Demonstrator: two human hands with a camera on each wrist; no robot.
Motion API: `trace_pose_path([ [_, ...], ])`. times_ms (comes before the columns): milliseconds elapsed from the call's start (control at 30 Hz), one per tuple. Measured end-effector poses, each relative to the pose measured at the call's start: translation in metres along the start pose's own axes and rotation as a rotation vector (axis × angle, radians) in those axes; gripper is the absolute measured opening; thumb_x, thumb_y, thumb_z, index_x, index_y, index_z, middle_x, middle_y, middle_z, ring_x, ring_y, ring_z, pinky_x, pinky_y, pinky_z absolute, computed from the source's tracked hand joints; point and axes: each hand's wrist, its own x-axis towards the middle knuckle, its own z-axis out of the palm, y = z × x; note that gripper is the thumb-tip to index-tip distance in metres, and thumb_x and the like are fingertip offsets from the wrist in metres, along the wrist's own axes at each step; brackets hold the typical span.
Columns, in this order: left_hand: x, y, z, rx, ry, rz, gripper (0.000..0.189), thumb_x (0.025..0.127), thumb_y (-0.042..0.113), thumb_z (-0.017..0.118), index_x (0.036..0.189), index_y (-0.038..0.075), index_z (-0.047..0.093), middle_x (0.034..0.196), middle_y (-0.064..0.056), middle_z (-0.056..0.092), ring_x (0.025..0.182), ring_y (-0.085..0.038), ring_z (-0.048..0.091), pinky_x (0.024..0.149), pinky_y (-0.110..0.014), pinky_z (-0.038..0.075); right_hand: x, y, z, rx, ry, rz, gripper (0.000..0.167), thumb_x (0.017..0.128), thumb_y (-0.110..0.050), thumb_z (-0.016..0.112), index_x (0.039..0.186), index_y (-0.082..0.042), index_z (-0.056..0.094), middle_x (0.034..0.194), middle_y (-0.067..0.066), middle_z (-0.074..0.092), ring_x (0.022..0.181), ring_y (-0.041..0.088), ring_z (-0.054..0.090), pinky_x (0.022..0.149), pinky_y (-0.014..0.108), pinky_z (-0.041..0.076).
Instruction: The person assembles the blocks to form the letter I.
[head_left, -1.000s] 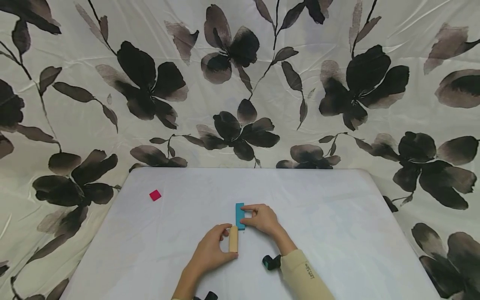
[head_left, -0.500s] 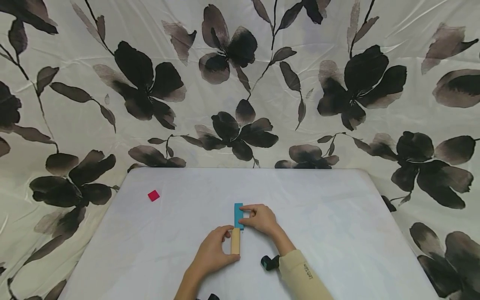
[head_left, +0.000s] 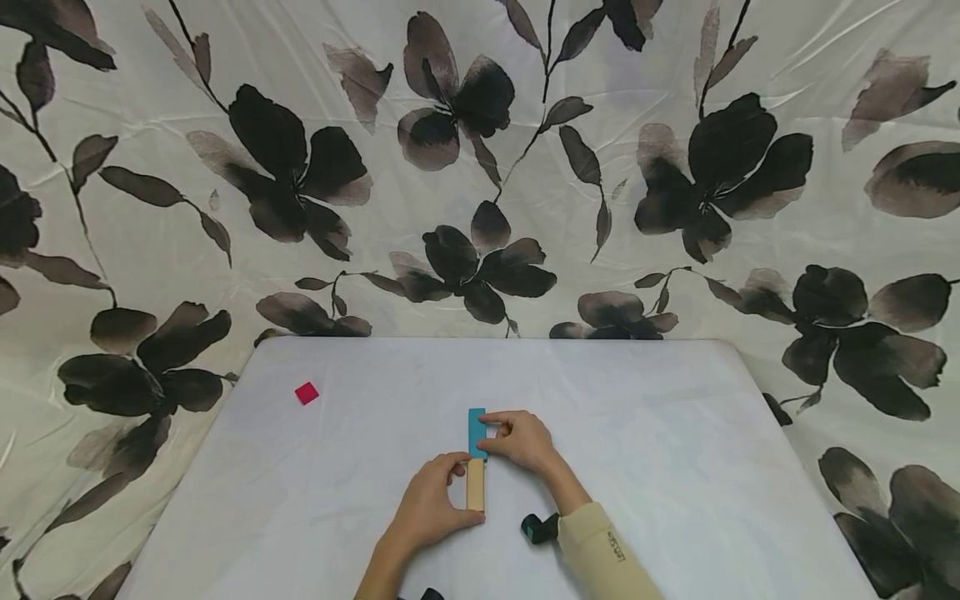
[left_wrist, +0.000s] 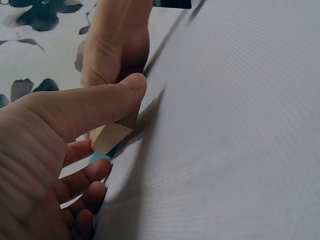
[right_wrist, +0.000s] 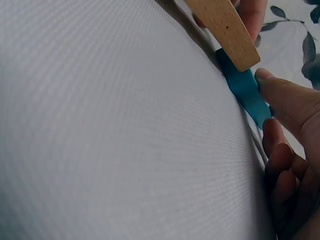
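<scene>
My left hand (head_left: 433,500) grips a pale wooden block (head_left: 476,485) lengthwise, thumb at its near end and fingertips at its far end. A blue block (head_left: 476,432) lies just beyond it, roughly in line. The thumb and index finger of my right hand (head_left: 525,439) pinch the blue block along its right side. In the right wrist view the wooden block (right_wrist: 227,32) overlaps one end of the blue block (right_wrist: 247,95), which has a wavy, curved edge. The left wrist view shows the wooden block (left_wrist: 111,137) beneath my thumb, with most of the blue one hidden.
A small red block (head_left: 307,393) lies at the far left of the white table (head_left: 637,417). Beyond the table's back edge hangs a floral cloth (head_left: 600,167). A black wrist device (head_left: 540,527) sits by my right sleeve (head_left: 603,550).
My left hand has shifted the wooden block slightly right and nearer to me, bringing it in line with the blue block. My right hand has hardly moved.
</scene>
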Motion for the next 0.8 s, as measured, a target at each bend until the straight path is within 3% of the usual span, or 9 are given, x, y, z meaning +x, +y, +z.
trace_pose_path([
  [800, 0.0004, -0.0057, 0.0050, 0.022, 0.049, 0.037, 0.085, 0.056, 0.060, 0.087, 0.126, 0.019, 0.061, 0.093, 0.012, 0.053, 0.079, -0.009, 0.046, 0.068, -0.027, 0.042, -0.0025, -0.0031, 0.0001, 0.021, -0.001, -0.009, 0.044, 0.079, -0.034, 0.081, 0.118, -0.018, 0.071, 0.061, -0.009, 0.059, 0.053, 0.008, 0.049, 0.051, 0.024, 0.036],
])
